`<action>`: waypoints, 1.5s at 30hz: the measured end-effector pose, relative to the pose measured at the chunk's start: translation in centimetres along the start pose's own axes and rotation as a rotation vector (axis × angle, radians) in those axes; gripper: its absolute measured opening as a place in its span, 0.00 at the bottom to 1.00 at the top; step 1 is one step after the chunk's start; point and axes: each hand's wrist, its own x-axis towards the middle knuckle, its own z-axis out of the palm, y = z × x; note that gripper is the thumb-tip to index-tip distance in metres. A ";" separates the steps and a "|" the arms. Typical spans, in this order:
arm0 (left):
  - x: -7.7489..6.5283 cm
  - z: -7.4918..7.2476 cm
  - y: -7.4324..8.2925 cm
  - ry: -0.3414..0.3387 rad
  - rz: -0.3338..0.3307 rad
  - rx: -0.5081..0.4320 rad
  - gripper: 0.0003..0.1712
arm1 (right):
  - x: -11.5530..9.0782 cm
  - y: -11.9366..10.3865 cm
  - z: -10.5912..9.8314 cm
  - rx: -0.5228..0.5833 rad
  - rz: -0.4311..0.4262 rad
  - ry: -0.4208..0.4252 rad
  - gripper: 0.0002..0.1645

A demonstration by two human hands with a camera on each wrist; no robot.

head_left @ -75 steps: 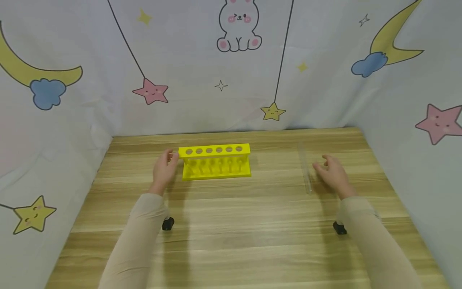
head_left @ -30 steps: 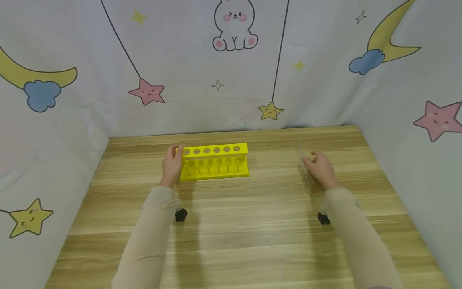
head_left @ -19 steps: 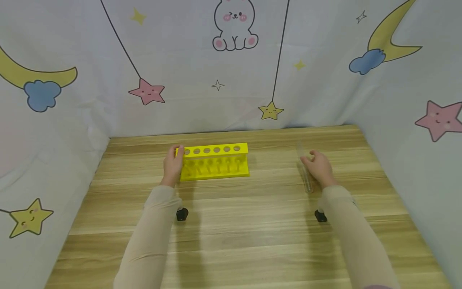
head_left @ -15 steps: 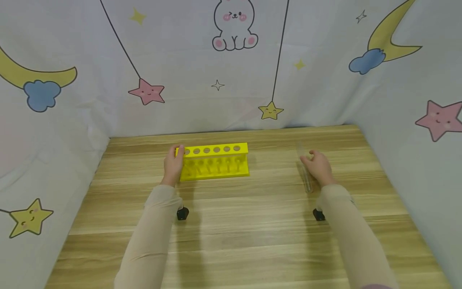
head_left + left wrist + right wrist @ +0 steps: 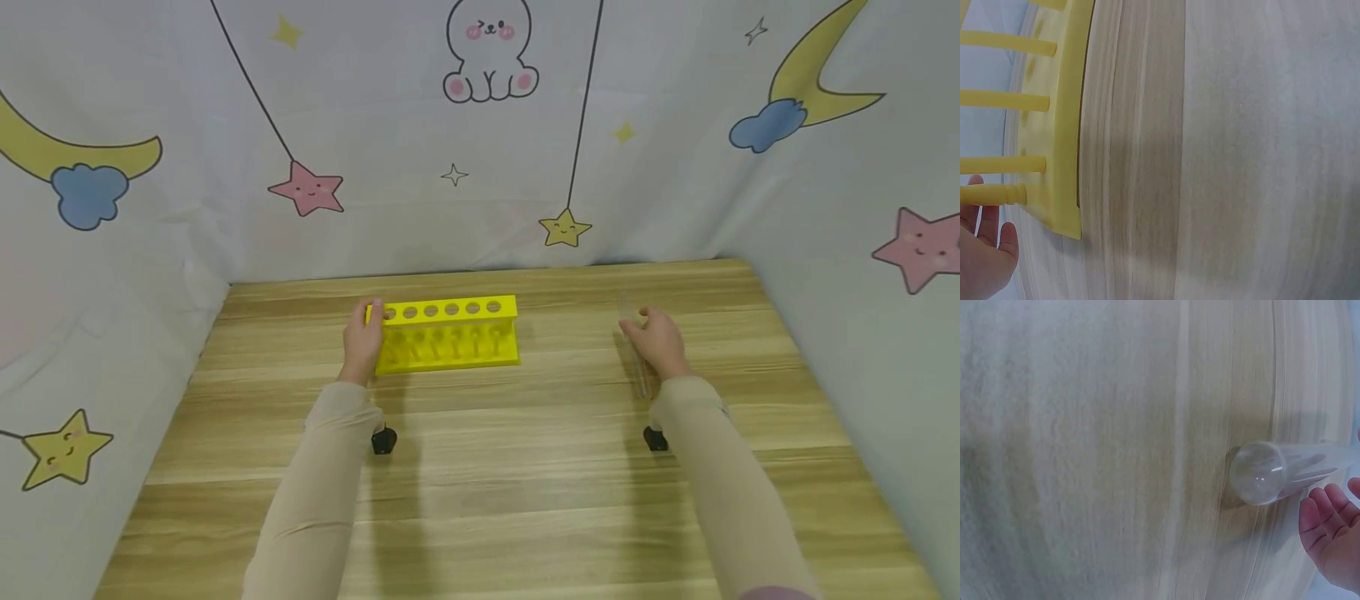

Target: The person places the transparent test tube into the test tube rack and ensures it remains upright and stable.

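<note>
A yellow test tube rack (image 5: 450, 364) stands left of centre at the back of the table, a row of holes along its top bar and pegs on its base. My left hand (image 5: 363, 337) grips its left end, thumb over the top bar; in the left wrist view the fingers (image 5: 988, 225) curl behind the end post. On the right lies a clear test tube (image 5: 642, 379), its rounded end towards me. My right hand (image 5: 660, 340) pinches it near the middle. Curved fingers (image 5: 1329, 512) lie along one side of the tube (image 5: 1266, 472) in the right wrist view.
The wood-grain table (image 5: 510, 483) reaches back to a white printed cloth (image 5: 405, 225), with cloth also along both sides. A black wrist camera (image 5: 384, 440) sits under the left sleeve, another black camera (image 5: 656, 438) under the right.
My left hand has moved right onto the rack's end and taken hold of it. My right hand has moved left to the test tube, its thumb now across it. The rack has stayed in place.
</note>
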 end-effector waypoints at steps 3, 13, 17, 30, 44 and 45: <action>0.0 0.1 0.0 0.004 0.007 -0.007 0.26 | 0.1 -0.1 0.0 -0.005 0.003 -0.008 0.37; 0.1 0.2 -0.3 -0.013 -0.028 -0.034 0.29 | 0.2 -0.5 0.0 -0.001 0.013 -0.026 0.37; 0.2 0.2 -0.4 -0.021 -0.037 -0.025 0.30 | 0.2 -0.6 0.0 -0.005 0.022 -0.023 0.36; -0.4 0.0 -0.3 -0.072 -0.040 -0.008 0.29 | 0.2 -0.6 0.0 -0.018 0.032 -0.053 0.35; -0.4 -0.1 -0.5 -0.067 -0.031 -0.006 0.29 | 0.1 -0.3 0.3 0.022 0.051 -0.051 0.29; -0.4 -0.1 -0.5 -0.066 -0.026 -0.007 0.29 | 0.1 -0.3 0.3 0.024 0.054 -0.056 0.29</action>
